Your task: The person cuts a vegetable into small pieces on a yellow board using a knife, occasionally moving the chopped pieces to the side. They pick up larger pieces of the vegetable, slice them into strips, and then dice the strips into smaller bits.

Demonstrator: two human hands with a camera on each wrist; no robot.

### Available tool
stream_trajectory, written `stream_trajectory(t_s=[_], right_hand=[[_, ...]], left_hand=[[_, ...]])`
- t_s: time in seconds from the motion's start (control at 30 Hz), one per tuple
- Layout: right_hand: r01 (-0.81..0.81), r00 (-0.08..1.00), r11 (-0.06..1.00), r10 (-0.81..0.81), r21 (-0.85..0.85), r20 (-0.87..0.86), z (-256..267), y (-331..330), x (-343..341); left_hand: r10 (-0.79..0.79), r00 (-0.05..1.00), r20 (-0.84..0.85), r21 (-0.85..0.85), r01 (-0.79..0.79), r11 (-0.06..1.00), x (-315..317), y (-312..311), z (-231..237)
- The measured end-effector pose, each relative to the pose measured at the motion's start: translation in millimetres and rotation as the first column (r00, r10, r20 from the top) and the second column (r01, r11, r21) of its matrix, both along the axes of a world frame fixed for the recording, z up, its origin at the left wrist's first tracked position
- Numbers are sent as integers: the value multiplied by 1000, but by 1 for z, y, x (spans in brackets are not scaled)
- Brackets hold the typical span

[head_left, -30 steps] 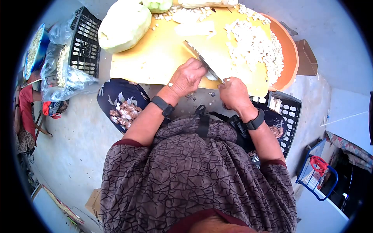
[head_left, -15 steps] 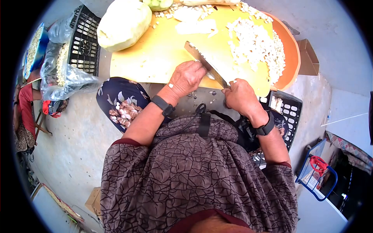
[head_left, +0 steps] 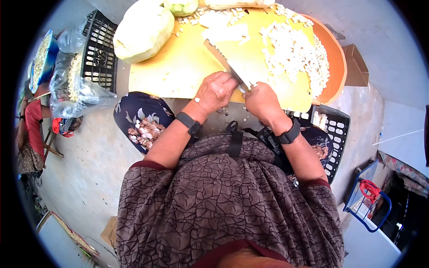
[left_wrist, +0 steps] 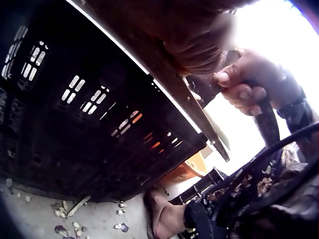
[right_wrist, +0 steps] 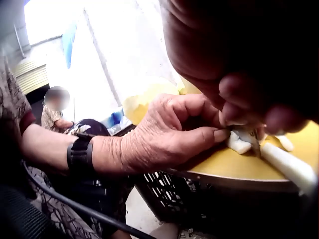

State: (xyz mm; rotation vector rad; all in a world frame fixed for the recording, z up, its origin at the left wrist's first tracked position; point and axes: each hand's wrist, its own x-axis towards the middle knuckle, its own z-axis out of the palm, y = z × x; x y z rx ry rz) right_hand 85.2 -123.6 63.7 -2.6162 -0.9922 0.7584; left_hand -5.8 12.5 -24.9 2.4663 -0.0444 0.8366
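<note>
My right hand grips a knife by its handle. The knife's long blade slants up and left over the yellow board, passing right by the fingers of my left hand. In the right wrist view, the thumb and fingers of the left hand pinch a small white vegetable piece at the board's near edge. A white vegetable strip lies just across the blade from it. The left wrist view shows the right hand curled round the dark handle.
A large peeled pale gourd sits at the board's far left. Diced white pieces are heaped at right, beside and in an orange basin. Black crates stand at left and under the board. Another person is at far left.
My right hand with the knife moved right, then back left and upward, so the blade slid along past the left fingers. The left hand has stayed almost in place.
</note>
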Motion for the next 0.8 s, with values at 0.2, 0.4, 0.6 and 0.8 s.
stream_trajectory(t_s=[0.2, 0.4, 0.6, 0.8], right_hand=[[260, 955, 951, -227, 167, -193, 4, -13, 8], [305, 942, 926, -260, 222, -210, -3, -31, 22], [461, 857, 862, -373, 208, -355, 26, -40, 15], [490, 862, 816, -401, 307, -311, 14, -79, 29]], left_hand=[[-27, 999, -35, -8, 27, 1000, 1, 2, 4], [-28, 999, -46, -87, 24, 996, 1, 0, 5], [-53, 997, -63, -87, 47, 995, 2, 3, 4], [-231, 973, 10, 12, 231, 973, 3, -10, 49]])
